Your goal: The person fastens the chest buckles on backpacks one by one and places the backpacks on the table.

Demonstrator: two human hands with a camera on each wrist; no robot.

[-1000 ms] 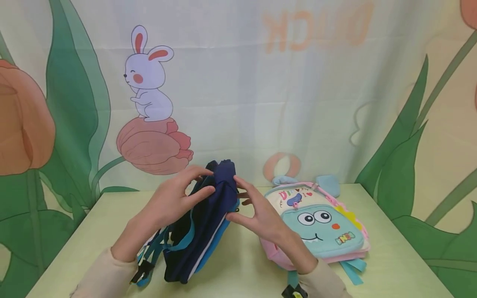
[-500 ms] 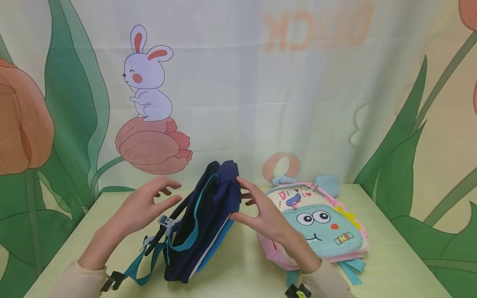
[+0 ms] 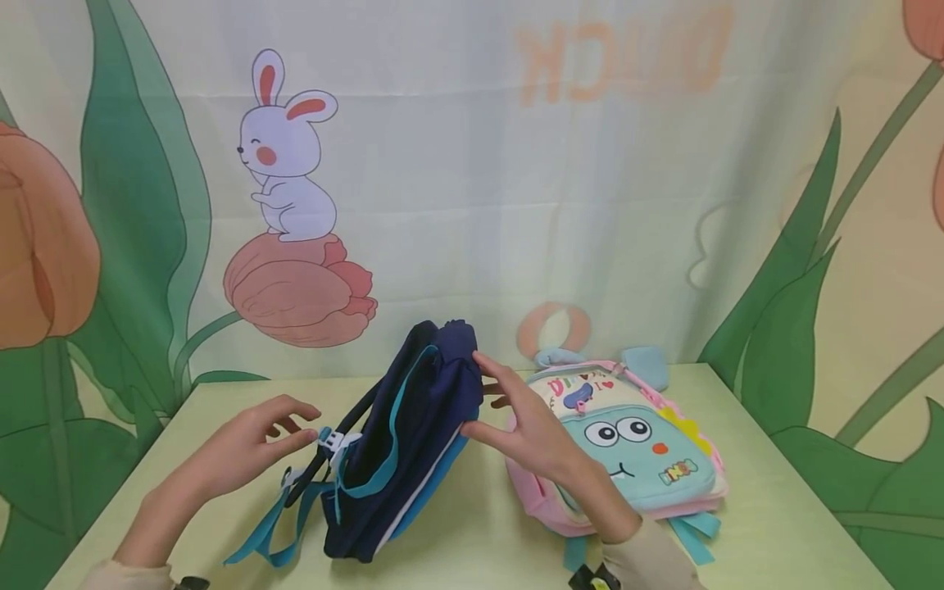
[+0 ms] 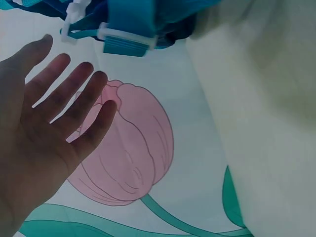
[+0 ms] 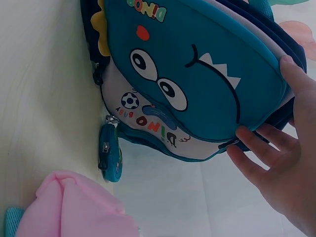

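A navy and blue backpack stands tilted on the table, its open-edged side toward the head camera. In the right wrist view its blue dinosaur front shows eyes, white teeth and lettering. My right hand touches its right side with thumb and fingers spread apart. My left hand is off the bag, fingers loosely extended in the air beside the teal straps and white buckle. From the left wrist, that hand is spread below the straps, holding nothing.
A pink and mint dinosaur backpack lies face up at the right, close to my right forearm. The pale yellow-green table ends at a printed curtain behind. A small teal pouch hangs from the navy bag.
My left hand has let go of the navy backpack's top and moved left and down. Its straps have come into fuller view. My right hand stays on the bag, which leans slightly further right.
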